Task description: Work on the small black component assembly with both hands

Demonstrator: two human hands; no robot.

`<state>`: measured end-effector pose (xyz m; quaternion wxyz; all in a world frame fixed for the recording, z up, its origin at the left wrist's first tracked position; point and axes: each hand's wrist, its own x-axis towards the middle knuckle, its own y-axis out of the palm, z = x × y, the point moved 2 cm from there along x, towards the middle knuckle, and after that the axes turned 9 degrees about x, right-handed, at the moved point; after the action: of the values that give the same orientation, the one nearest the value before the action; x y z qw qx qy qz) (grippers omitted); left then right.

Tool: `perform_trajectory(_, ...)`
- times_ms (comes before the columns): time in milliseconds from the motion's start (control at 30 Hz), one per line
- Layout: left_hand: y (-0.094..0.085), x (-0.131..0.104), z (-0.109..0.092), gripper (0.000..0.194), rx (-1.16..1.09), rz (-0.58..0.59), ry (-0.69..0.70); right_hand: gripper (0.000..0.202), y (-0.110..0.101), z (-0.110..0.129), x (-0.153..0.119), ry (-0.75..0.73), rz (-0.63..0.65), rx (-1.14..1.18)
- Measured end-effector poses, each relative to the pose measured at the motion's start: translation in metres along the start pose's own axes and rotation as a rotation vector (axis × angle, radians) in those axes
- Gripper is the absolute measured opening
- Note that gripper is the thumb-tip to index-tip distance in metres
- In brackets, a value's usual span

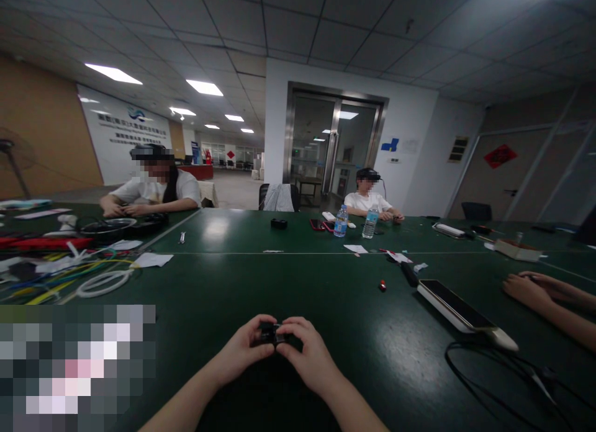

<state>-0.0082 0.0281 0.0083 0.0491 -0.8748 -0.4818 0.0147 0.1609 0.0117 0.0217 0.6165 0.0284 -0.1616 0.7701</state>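
Near the bottom centre, a small black object (pixel 269 334) is held between both hands above the dark green table (pixel 223 295). My left hand (pixel 243 348) has its thumb and fingers closed on the object's left side. From the right, my right hand (pixel 305 351) pinches the same object, its fingertips close to those of the left. What the object is cannot be made out, as the fingers cover part of it.
Cables (pixel 105 283) lie at the left. Two water bottles (pixel 341 222), a black box (pixel 279 223) and a small red item (pixel 382 286) stand farther off. A phone (pixel 454 303) rests on a white device at right, near another person's hands (pixel 528 289). Two people sit opposite.
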Motion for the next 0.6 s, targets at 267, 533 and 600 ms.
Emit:
perform_trajectory(267,0.0008,0.0006,0.0027,0.042,-0.006,0.011,0.001,0.021,-0.0022,0.0010,0.0009,-0.029,0.045,-0.047)
perform_trajectory(533,0.0011,0.0017,0.0002,0.031,0.154,-0.090,-0.015,0.026,0.0014,0.0039,0.0004,-0.027,0.080,0.042)
perform_trajectory(600,0.0014,0.0022,0.0017,0.030,0.128,-0.089,-0.028,0.032,0.0014,0.0074,0.0005,-0.036,0.081,0.028)
